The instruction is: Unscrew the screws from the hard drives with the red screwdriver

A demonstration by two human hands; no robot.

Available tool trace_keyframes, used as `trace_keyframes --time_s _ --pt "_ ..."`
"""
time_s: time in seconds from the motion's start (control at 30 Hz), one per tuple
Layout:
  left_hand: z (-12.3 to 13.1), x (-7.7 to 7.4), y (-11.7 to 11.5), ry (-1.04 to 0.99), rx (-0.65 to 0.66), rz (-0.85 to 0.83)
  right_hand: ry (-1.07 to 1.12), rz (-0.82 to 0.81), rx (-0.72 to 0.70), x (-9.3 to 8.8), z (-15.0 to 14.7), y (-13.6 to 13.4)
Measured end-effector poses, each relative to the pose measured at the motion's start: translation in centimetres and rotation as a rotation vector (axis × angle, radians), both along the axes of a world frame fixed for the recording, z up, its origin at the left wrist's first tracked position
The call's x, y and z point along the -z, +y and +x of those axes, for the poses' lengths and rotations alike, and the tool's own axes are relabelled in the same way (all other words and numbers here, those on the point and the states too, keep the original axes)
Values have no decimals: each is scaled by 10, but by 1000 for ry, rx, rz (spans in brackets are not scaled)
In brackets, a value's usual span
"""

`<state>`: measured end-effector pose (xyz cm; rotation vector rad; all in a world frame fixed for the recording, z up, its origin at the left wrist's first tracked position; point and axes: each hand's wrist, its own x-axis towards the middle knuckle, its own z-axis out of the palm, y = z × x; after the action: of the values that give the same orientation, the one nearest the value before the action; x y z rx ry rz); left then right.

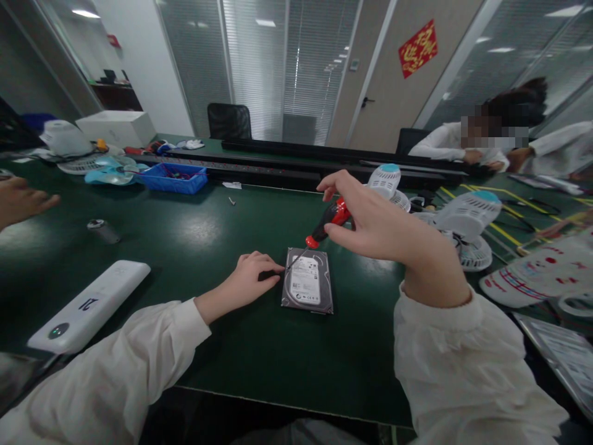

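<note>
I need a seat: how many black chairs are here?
2: one black chair behind the table, left of centre; a second chair further right, beside a person's sleeve. Others may be hidden.

office workroom, long green bench (208, 241), glass partitions with blinds (278, 68), office chair (228, 121), small fans (467, 216)

Dark green table (208, 346), hard drive (307, 281) lying flat near the middle. Left front there's a long white device (90, 306), a little grey cylinder (104, 230) behind it, blue bin (173, 178) further back, white fans (466, 216) on the right.
</note>
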<state>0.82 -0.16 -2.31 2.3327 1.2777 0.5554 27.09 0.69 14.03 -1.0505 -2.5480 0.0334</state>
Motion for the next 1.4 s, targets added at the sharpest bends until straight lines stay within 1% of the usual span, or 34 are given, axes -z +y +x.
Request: trace_keyframes --time_s 0.07,0.13,0.27,0.33,0.37,0.5,0.57,0.6,0.7,0.77,0.8,0.87,0.93,1.03,1.1,1.17,1.27,1.33,1.4 --pt "1 -1 0 1 -5 3 18 -18 -55 -1 0 -1" --pt "0 0 0 -5 -6 6 16 -36 -49 -2 -1 -2" --pt "0 2 1 -15 4 13 -38 -3 107 -2 -2 -2" --pt "0 3 2 -10 5 13 -28 7 123 1 -1 1" --pt "0 2 2 -4 2 12 -14 20 94 2 0 2" --pt "2 0 1 13 -12 3 57 76 -107 4 1 5" --pt "2 -1 1 6 -12 -1 87 23 -163 2 0 3" --pt "2 -1 1 3 -11 -2 95 -16 -164 1 0 2" --pt "2 -1 0 6 -9 -3 65 -86 -72 -1 -2 -1" --pt "2 -1 0 6 -10 2 37 -72 12 -2 -3 -1" --pt "2 -1 0 3 -9 5 31 -53 32 -1 -3 -1" --pt "2 0 0 -3 -8 6 44 -8 6 0 -3 -1" --pt "2 0 0 -8 -12 3 65 12 -73 1 -2 -1" --pt "1 2 1 -12 -15 5 81 -24 -152 1 -2 -2" --pt "1 3 2 -13 -14 8 85 -63 -124 1 -3 -3" --pt "0 5 3 -11 -12 9 85 -82 -45 0 -6 -3" --pt "0 6 4 -14 -10 13 80 -65 42 1 -7 -3" --pt "0 7 4 -13 -9 21 70 -18 23 2 -6 -2" --pt "0 7 4 -14 -7 30 66 18 -36 3 -5 -1"
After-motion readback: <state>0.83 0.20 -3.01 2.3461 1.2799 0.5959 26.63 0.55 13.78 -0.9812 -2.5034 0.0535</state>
